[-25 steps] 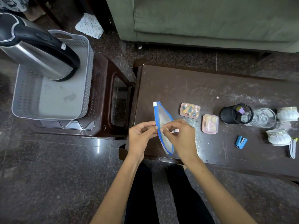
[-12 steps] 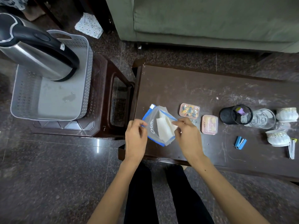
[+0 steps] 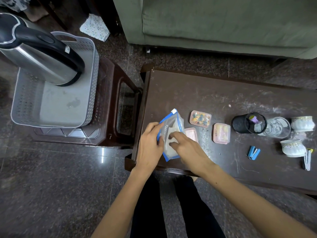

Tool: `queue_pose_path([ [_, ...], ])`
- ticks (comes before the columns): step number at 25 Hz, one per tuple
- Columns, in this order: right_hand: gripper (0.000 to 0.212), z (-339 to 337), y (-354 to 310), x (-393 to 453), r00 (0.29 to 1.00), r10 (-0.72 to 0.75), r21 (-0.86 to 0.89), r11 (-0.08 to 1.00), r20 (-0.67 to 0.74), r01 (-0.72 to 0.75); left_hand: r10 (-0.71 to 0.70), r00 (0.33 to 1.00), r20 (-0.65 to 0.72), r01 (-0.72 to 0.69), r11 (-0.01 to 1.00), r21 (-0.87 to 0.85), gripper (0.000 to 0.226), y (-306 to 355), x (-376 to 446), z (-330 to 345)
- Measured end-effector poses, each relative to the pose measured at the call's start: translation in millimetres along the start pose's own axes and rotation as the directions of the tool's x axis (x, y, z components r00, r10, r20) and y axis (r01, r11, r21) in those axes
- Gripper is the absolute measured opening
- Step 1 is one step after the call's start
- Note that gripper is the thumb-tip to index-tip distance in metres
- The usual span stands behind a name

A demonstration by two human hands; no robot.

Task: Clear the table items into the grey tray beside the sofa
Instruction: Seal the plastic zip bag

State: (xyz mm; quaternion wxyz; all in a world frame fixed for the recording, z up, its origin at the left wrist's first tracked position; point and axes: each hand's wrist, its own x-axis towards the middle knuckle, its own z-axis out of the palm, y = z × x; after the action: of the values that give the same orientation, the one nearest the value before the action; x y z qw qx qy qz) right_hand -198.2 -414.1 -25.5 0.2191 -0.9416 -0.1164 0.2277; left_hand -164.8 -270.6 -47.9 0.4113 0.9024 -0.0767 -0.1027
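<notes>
A clear zip pouch point(image 3: 172, 120) with a blue rim is held open over the near left corner of the dark table point(image 3: 197, 93). My left hand point(image 3: 150, 146) grips the pouch's left edge. My right hand point(image 3: 187, 149) has its fingertips inside the pouch mouth, pinched on a white sheet point(image 3: 169, 149) within. The grey perforated tray point(image 3: 51, 109) stands on a brown stool point(image 3: 112, 107) left of the table. A steel kettle point(image 3: 39, 54) with a black handle stands in the tray's far part.
Right of the pouch lie three pink boxes point(image 3: 200, 118) point(image 3: 221, 133) point(image 3: 192, 134), a black mesh cup point(image 3: 248, 123), a glass point(image 3: 277, 127), two white bowls point(image 3: 302, 123) point(image 3: 293, 147), a blue stapler point(image 3: 253, 152) and white clips point(image 3: 307, 160). A green sofa point(image 3: 223, 23) stands behind the table.
The pouch went from edge-on and closed to spread open. My right hand left its rim and reached inside onto the white sheet; a third pink box now shows beside it.
</notes>
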Motion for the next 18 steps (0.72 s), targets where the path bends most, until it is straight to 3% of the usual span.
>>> queue_pose_path([
  [3,0.048,3,7,26,0.983,0.116,-0.158,0.983,0.143,-0.093,0.047,0.999,0.019,-0.047,0.999,-0.008,0.047,7,2,4],
  [5,0.038,6,7,42,0.947,0.268,-0.201,0.952,0.179,-0.231,0.043,0.999,0.015,-0.043,0.999,-0.008,0.048,11,3,6],
  [7,0.024,7,6,50,0.927,0.355,-0.192,0.925,0.124,-0.329,0.033,0.999,0.006,-0.033,0.999,-0.012,0.049,12,2,7],
  [10,0.019,9,18,45,0.902,0.431,0.049,0.901,0.011,-0.431,-0.003,1.000,-0.006,0.003,1.000,-0.010,0.047,10,0,5],
  [13,0.030,6,24,30,0.881,0.466,0.297,0.855,-0.081,-0.425,0.001,1.000,-0.001,-0.001,1.000,0.002,0.044,8,-3,3],
  [15,0.030,8,21,20,0.888,0.449,0.344,0.854,-0.104,-0.391,0.032,0.999,0.019,-0.031,0.999,-0.018,0.046,11,-5,5],
  [18,0.004,12,20,16,0.887,0.461,0.339,0.834,0.008,-0.436,0.062,0.997,0.035,-0.060,0.997,-0.052,0.046,13,-9,8],
])
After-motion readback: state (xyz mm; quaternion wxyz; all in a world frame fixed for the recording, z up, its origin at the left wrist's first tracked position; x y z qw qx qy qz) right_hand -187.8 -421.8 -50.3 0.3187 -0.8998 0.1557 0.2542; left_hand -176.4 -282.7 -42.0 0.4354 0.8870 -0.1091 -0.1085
